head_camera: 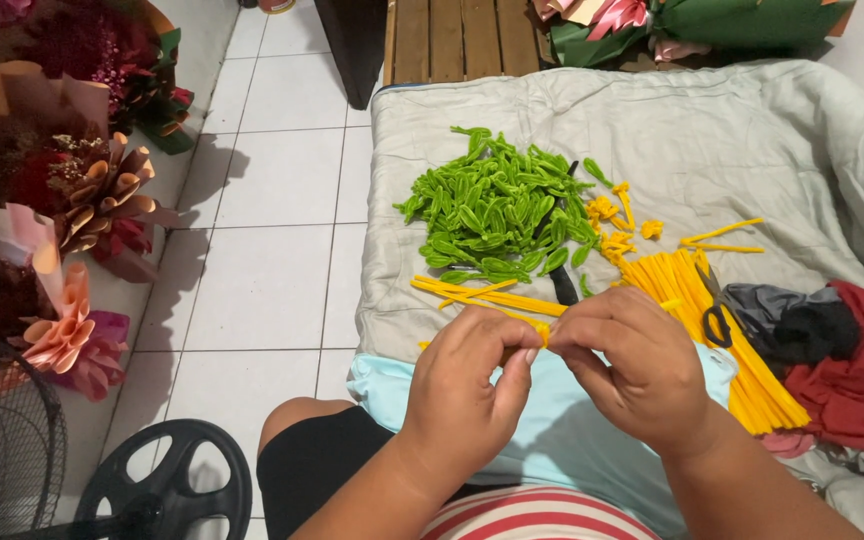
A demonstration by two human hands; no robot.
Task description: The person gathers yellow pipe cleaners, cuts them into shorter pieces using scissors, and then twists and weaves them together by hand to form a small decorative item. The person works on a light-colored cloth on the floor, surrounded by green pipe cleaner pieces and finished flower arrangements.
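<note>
Hands: two, left hand [467,385] and right hand [632,365], brought together low in the middle of the view, fingertips meeting.
Grip: both closed in a pinch on one yellow pipe cleaner piece [542,330], only a short end showing between the thumbs.
Loose yellow stems [487,295]: roughly three or four long ones, lying flat just beyond the knuckles of the left hand.
Yellow bundle [722,340]: one thick sheaf, too many to count, running diagonally from just beyond the right hand to well out at its right.
Green leaf pieces [497,215]: one heap, dozens, well beyond both hands.
Small yellow bits [617,215]: a handful of curled pieces beside the heap, plus two straight offcuts further right.
Scissors [717,310]: one pair, black handles, resting on the bundle.
Surface: grey blanket [752,140], left edge dropping to white floor tiles [272,270].
Open room: bare blanket at far right above the stems; bare tiles at left.
Fringes: paper bouquets [72,200] along the left, dark and red cloths [832,350] at right.
</note>
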